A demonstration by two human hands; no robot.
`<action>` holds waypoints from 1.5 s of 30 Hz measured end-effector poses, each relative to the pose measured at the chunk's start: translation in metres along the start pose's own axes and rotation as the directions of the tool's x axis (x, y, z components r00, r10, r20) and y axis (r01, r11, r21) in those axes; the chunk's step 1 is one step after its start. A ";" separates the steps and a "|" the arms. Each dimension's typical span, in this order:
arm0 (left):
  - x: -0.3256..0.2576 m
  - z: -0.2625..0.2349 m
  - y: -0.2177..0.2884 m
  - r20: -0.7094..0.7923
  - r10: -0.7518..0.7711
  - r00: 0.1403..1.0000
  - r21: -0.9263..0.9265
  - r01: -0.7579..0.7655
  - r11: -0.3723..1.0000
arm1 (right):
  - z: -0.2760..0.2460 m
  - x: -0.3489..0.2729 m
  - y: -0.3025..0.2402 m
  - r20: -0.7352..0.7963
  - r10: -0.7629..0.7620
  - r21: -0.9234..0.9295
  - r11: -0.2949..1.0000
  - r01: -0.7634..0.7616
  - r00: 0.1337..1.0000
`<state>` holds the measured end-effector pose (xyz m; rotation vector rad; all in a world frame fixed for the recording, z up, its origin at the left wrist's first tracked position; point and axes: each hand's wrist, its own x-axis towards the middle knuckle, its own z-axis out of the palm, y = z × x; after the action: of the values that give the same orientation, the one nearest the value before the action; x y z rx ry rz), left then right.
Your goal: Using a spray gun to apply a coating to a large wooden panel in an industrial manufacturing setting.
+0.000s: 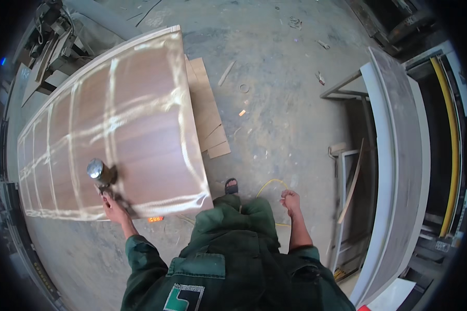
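My left hand [114,208] is closed around the grip of a spray gun [109,179] with a shiny metal cup on top, partly blurred. The gun is over the near edge of a large brown wooden panel [145,129]. Pale, glossy stripes form a grid across the panel and along its border. Off to the right, at a distance from the panel, my right hand [290,201] is closed on a thin yellow hose [271,181], which arcs out beside my legs.
Cardboard-like sheets [205,98] stick out from under the panel. On the right, long boards [394,155] lie on a metal frame [342,93], with a thin wood strip [354,181] leaning there. Small scraps are scattered on the concrete floor [275,103]. Machinery [54,46] stands at the far left.
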<state>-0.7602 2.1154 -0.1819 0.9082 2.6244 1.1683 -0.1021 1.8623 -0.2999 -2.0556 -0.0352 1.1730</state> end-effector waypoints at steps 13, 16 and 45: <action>-0.038 0.049 -0.011 -0.261 0.192 0.946 0.390 -0.079 0.918 | 0.196 0.366 -0.221 0.422 -0.172 -0.659 0.615 0.432 0.890; -0.043 0.119 0.017 -0.241 0.200 0.950 0.476 -0.064 0.877 | 0.272 0.513 -0.240 0.517 -0.229 -0.717 0.411 0.563 0.825; -0.048 0.075 -0.012 -0.364 0.021 0.931 0.635 0.231 0.737 | 0.275 0.108 -0.446 0.933 -0.006 0.190 0.858 -0.478 0.359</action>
<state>-0.7009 2.1297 -0.2482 0.6420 3.4285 0.3279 -0.1010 2.3844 -0.1832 -0.7736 0.0095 2.1801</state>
